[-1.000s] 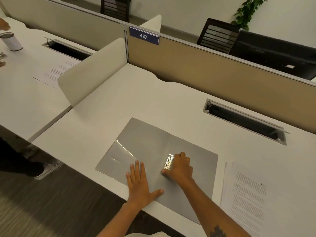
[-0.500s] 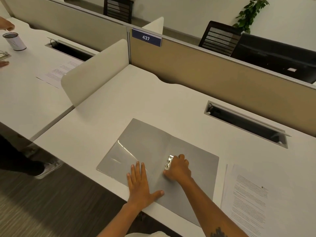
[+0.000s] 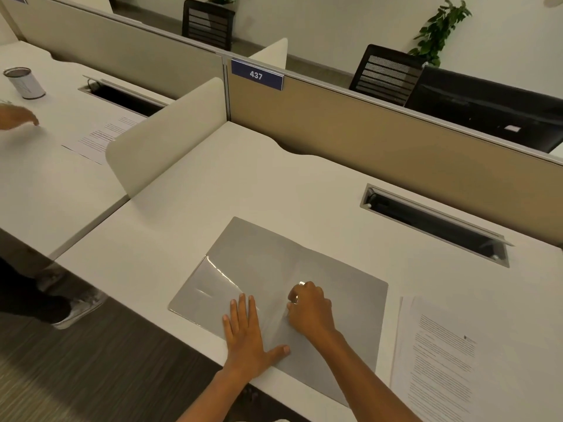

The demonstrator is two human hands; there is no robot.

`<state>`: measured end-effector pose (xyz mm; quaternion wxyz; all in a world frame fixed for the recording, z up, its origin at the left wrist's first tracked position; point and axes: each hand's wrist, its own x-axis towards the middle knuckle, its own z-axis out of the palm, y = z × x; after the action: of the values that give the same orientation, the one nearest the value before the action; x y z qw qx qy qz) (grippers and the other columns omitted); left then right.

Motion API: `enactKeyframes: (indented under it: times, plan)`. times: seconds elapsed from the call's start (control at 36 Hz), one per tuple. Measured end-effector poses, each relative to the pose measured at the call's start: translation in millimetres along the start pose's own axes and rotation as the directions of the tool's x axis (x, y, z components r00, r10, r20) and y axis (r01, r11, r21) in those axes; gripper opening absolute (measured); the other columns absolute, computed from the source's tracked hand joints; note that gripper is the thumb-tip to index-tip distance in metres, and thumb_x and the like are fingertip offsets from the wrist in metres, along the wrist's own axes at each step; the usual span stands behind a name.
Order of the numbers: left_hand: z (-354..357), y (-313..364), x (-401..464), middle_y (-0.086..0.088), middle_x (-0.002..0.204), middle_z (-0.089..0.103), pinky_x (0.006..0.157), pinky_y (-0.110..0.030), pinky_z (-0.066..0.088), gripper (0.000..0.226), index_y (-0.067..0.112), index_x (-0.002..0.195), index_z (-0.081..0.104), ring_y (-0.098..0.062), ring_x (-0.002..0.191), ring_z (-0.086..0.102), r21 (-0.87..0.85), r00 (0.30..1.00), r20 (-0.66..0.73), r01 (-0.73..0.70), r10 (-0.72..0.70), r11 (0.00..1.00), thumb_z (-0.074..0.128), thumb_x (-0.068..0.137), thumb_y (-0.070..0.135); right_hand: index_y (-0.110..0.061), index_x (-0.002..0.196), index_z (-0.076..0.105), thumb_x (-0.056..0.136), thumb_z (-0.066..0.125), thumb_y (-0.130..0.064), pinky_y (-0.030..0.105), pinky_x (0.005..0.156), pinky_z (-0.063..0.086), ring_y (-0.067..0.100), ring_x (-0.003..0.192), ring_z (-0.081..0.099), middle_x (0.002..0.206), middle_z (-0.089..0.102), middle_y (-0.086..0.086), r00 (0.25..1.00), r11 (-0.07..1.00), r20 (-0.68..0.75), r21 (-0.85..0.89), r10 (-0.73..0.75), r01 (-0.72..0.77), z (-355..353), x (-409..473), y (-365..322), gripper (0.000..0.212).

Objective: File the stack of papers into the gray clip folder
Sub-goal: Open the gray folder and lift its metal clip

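Note:
The gray clip folder (image 3: 268, 263) lies open and flat on the white desk near its front edge. My left hand (image 3: 246, 333) rests palm down with fingers spread on the folder's left half. My right hand (image 3: 309, 309) is curled over the metal clip (image 3: 300, 287) by the spine, fingers closed around it; only a glint of the clip shows. The stack of papers (image 3: 451, 360), printed with text, lies flat on the desk just right of the folder, untouched.
An open cable slot (image 3: 432, 223) sits behind the folder. A tan partition (image 3: 380, 141) borders the desk's back, a white divider (image 3: 164, 138) its left. On the neighbouring desk are a tin cup (image 3: 24, 82), a printed sheet (image 3: 103, 138) and another person's hand (image 3: 18, 117).
My right hand has closed further over the clip, which now shows far less. The left hand stays flat. On the neighbouring desk the other person's hand moved.

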<state>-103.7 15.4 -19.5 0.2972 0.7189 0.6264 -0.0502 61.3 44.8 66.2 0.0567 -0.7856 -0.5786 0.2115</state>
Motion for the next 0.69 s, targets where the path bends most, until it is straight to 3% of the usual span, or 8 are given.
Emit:
enactKeyframes:
  times: [0.25,0.47,0.58,0.69]
  plan:
    - [-5,1,-3,-0.006,0.153,-0.057,0.124,-0.058,-0.020,0.142,0.024,0.141,-0.053,-0.035,0.152,-0.040,0.030,1.000,0.015,0.010,-0.011,0.999,0.034,0.064,0.106,-0.024,0.115,0.077,0.095,0.072,-0.036,0.029,0.097,0.047,0.014,0.107,0.064,0.118,0.070,-0.006,0.987,0.992,-0.110,-0.057,-0.118,0.112,5,-9,2,0.024]
    - [-2,0,0,-0.005,0.158,-0.051,0.124,-0.058,-0.020,0.144,0.024,0.149,-0.044,-0.033,0.152,-0.039,0.012,1.000,0.014,0.013,-0.013,1.000,0.031,0.060,0.108,-0.022,0.093,0.080,0.095,0.072,-0.027,0.032,0.088,0.053,0.014,0.085,0.070,0.094,0.078,-0.006,0.970,0.991,-0.204,-0.021,-0.134,0.132,-14,0,8,0.009]
    - [0,-1,1,-0.003,0.159,-0.050,0.123,-0.056,-0.024,0.144,0.026,0.150,-0.043,-0.032,0.152,-0.041,-0.001,1.000,0.016,0.009,-0.009,1.000,0.032,0.059,0.108,-0.022,0.085,0.078,0.093,0.069,-0.020,0.029,0.075,0.045,0.013,0.081,0.070,0.086,0.078,-0.006,0.967,0.994,-0.236,0.012,-0.099,0.105,-26,9,11,0.012]
    - [1,-3,2,0.000,0.158,-0.054,0.122,-0.055,-0.026,0.143,0.027,0.148,-0.048,-0.030,0.150,-0.045,-0.019,1.000,0.014,-0.005,0.005,1.000,0.020,0.053,0.112,-0.020,0.084,0.077,0.093,0.067,-0.017,0.028,0.071,0.036,0.015,0.083,0.070,0.087,0.077,-0.005,0.971,0.996,-0.232,0.050,-0.058,0.071,-33,23,13,0.014]
